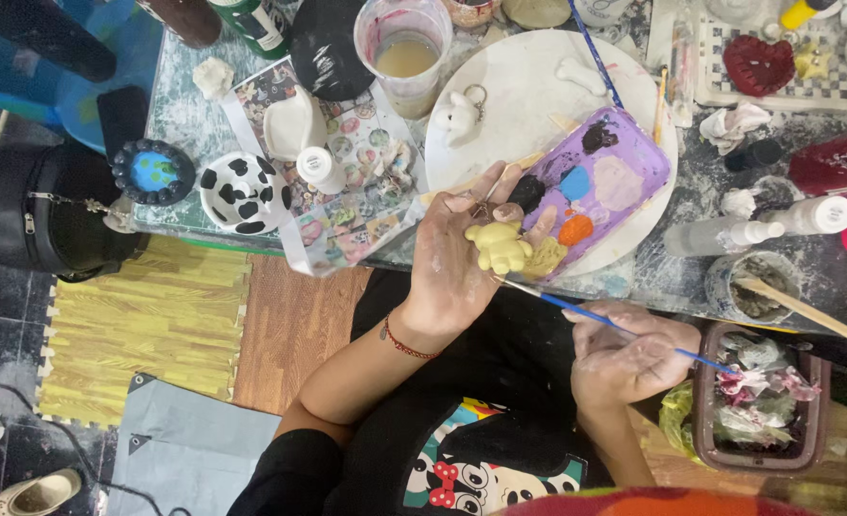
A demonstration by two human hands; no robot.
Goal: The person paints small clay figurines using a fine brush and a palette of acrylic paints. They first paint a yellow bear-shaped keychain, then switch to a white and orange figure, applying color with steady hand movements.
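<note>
Pale yellow, the small bear-shaped clay figure [499, 247] is being pinched between the paint-smeared fingers [507, 212] of the left hand [452, 263], just in front of the desk's near edge. A thin blue-handled paintbrush [614, 328] is being gripped by the curled fingers of the right hand [629, 358], and its tip is being brought against the figure's lower side.

Wet paint is likely being smudged wherever the holding fingers are pressing on the figure, and the small piece could be dropped onto the lap if the pinch is loosened. The long brush handle is being angled toward the brown bin of crumpled tissues [762, 397] and might be caught on it.

Just beyond the figure, a purple rectangular palette with black, blue, pink and orange paint blobs [600, 182] is being carried on a round white board [528, 91], and it is being kept within easy reach. A plastic cup of murky water [406, 53] is standing farther back, with a black-spotted white dish [242, 191], white squeeze bottles [320, 169] and a pot with a wooden stick [758, 287] crowding the desk [180, 115] around it.
</note>
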